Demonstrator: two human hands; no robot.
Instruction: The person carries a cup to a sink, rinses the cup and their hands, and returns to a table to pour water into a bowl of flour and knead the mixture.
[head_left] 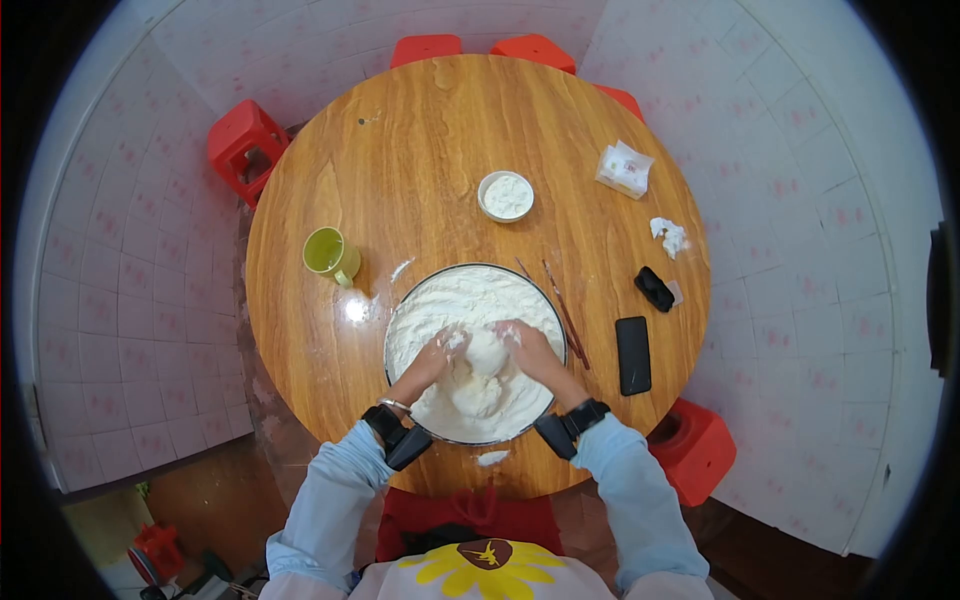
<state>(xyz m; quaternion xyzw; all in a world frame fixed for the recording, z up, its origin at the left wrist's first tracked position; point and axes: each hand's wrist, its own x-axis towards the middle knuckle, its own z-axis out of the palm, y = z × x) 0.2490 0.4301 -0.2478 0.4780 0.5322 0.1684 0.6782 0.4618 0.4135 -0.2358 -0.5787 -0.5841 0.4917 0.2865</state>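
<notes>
A wide round basin (553,395) full of white flour (430,312) stands near the front edge of the round wooden table. Inside it, my left hand (440,357) and my right hand (527,347) are on either side of a white lump of dough (486,353). Fingers of both hands curl inward around the lump, their tips partly buried or dusted with flour. More clumped dough (477,396) lies just below, nearer to me. Two thin brown chopsticks (567,318) rest on the table along the basin's right side.
A green mug (331,256) stands left of the basin; a white bowl of flour (506,197) is behind it. To the right are a phone (633,355), a black case (654,289), crumpled tissue (668,237) and a tissue pack (625,170). Red stools (243,143) surround the table.
</notes>
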